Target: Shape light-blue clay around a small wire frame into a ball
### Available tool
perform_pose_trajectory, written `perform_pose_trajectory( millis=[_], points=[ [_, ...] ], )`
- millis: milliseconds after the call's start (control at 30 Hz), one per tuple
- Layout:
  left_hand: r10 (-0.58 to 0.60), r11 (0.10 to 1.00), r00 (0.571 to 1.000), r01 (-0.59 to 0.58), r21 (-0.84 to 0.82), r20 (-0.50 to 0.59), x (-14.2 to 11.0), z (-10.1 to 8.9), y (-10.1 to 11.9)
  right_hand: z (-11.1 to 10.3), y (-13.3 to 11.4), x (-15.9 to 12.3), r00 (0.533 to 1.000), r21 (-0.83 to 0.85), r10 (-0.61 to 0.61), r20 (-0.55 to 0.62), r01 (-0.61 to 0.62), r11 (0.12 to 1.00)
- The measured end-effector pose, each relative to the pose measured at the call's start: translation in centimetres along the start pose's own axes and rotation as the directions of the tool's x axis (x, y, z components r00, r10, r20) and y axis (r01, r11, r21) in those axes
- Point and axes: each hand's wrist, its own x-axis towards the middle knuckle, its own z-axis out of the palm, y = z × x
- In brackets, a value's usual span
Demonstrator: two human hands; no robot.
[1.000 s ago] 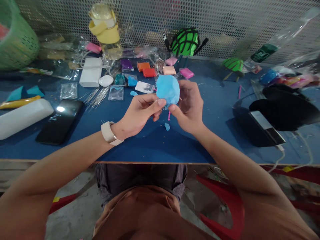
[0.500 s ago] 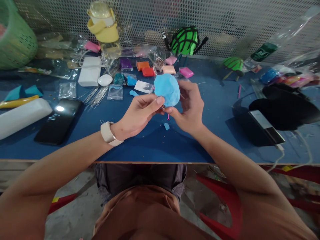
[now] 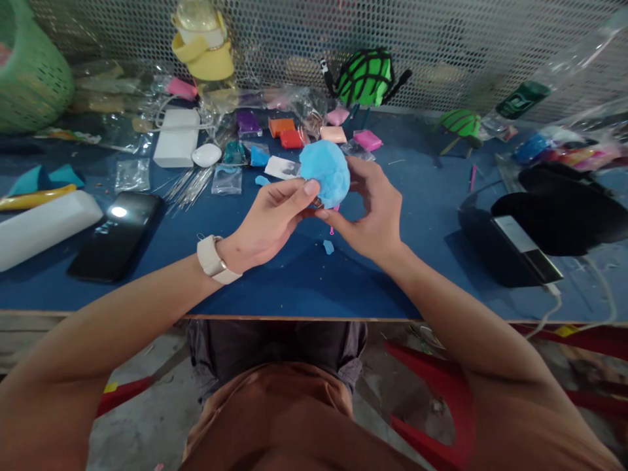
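Observation:
A rounded lump of light blue modelling clay (image 3: 326,171) is held up over the table between my two hands. My left hand (image 3: 282,212) grips its lower left edge, thumb on the front. My right hand (image 3: 373,203) curves round its right side, with the thumb at the bottom edge and the other fingers partly hidden behind the clay. Some thin wire shows at the lower edge near the thumbs. Below, on the table, lie a small blue clay scrap (image 3: 328,247) and a pink plastic tool (image 3: 332,229).
Clay packets in several colours, such as an orange one (image 3: 281,127), lie behind my hands. A phone (image 3: 115,235) and thin wires (image 3: 192,190) are at left. A green-and-black turtle figure (image 3: 366,78) stands at the back. A black power bank (image 3: 527,252) lies at right.
The clay lump has shifted slightly left and turned a little in my fingers. My right hand has opened slightly wider around it, showing more wire at the lower edge.

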Motion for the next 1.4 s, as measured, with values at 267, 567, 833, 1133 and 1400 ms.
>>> perform_pose_trajectory(
  millis=[267,567,833,1133,1400],
  points=[
    [0.006,1.0,1.0,-0.006,0.023,-0.024,0.1,-0.1,-0.1,-0.3,-0.9,0.3,0.999,0.028,-0.025,0.044,0.024,0.999],
    [0.013,0.999,1.0,-0.011,-0.038,0.027,0.1,-0.4,-0.5,0.3,-1.1,0.1,0.996,0.162,0.059,0.064,-0.069,0.984],
    [-0.057,0.997,0.998,0.057,-0.058,-0.003,0.0,-0.6,-0.6,0.4,-1.0,0.2,0.997,0.134,0.073,0.019,-0.075,0.988],
    [-0.037,0.998,0.999,0.036,-0.05,-0.028,0.0,-0.7,-1.0,0.0,-1.9,0.3,0.998,0.162,0.052,0.026,-0.056,0.985],
    [-0.049,0.998,0.999,0.048,-0.047,-0.011,0.0,-0.8,-0.8,0.0,-1.9,0.1,0.991,0.102,0.128,0.04,-0.132,0.986]
  ],
)
